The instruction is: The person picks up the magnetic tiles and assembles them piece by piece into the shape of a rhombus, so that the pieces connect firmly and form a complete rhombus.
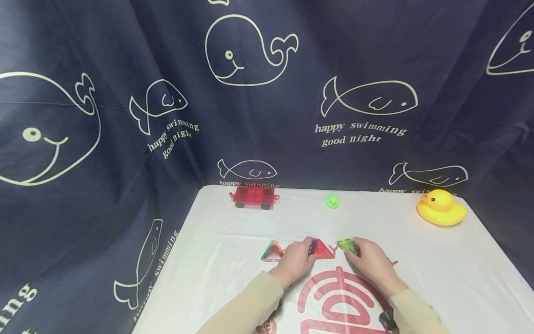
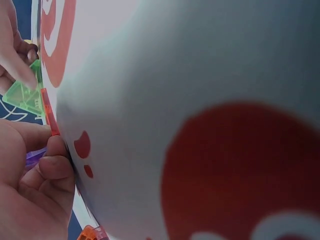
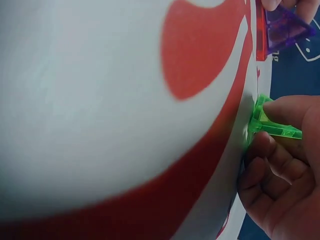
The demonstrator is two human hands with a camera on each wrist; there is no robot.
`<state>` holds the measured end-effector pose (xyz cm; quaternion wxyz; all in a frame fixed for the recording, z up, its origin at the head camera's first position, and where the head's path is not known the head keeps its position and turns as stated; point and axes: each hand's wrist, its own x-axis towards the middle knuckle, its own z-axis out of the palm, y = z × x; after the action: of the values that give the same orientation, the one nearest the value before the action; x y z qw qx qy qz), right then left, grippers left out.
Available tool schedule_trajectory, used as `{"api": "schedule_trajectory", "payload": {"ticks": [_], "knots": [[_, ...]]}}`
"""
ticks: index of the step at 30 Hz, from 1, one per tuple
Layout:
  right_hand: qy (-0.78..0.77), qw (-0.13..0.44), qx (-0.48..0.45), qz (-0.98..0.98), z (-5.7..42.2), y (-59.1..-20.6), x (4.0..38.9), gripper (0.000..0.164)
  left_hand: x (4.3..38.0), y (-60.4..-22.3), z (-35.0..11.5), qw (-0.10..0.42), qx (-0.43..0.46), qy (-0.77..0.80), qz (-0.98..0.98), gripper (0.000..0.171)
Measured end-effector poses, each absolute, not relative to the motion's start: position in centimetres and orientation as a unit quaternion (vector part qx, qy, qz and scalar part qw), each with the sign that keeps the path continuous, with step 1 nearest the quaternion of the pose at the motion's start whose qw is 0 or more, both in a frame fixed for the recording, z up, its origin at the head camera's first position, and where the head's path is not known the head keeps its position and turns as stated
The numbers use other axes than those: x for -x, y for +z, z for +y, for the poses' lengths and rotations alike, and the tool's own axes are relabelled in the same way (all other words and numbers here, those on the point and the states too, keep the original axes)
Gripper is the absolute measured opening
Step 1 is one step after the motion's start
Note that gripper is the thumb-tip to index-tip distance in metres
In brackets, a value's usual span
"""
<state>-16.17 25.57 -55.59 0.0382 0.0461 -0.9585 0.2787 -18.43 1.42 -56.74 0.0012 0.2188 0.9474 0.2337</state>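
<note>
My left hand (image 1: pixel 297 260) pinches a purple translucent triangular magnetic tile (image 3: pixel 284 32), which stands upright along one side of a red triangular tile (image 1: pixel 323 250) lying on the table. Over to the right, my right hand (image 1: pixel 373 262) grips green translucent tiles (image 1: pixel 346 244) between thumb and fingers. In the right wrist view the green pieces (image 3: pixel 275 130) meet at an angle close to the tabletop. A gap separates them from the red tile. Left of my left hand sits a small group of green, orange and pink tiles (image 1: pixel 273 253), leaning together.
A red wheeled car base (image 1: pixel 253 197) stands at the back left of the white table (image 1: pixel 225 222). A small green duck (image 1: pixel 332 201) is at the back middle, a large yellow duck (image 1: pixel 441 208) at the back right. Behind hangs a dark blue curtain (image 1: pixel 292 153).
</note>
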Motion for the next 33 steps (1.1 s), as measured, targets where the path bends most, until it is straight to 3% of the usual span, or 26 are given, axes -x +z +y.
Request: {"api": "schedule_trajectory", "payload": {"ticks": [13,22,26,33], "knots": [[0.262,0.061,-0.080,-0.960,24.1,-55.6,16.7,0.027,18.1,-56.5,1.5,0.002,-0.217,0.228,0.949,0.038],[0.247,0.029,-0.057,-0.967,23.0,-55.8,17.1,0.014,18.3,-56.6,1.5,0.000,-0.230,0.229,0.946,0.042],[0.235,0.043,-0.075,-0.968,22.4,-55.8,17.2,0.018,18.4,-56.6,1.5,-0.004,-0.236,0.218,0.947,0.043],[0.213,0.073,-0.112,-0.968,21.8,-55.9,17.1,0.009,18.2,-56.2,2.0,-0.012,-0.248,0.184,0.951,0.033]]}}
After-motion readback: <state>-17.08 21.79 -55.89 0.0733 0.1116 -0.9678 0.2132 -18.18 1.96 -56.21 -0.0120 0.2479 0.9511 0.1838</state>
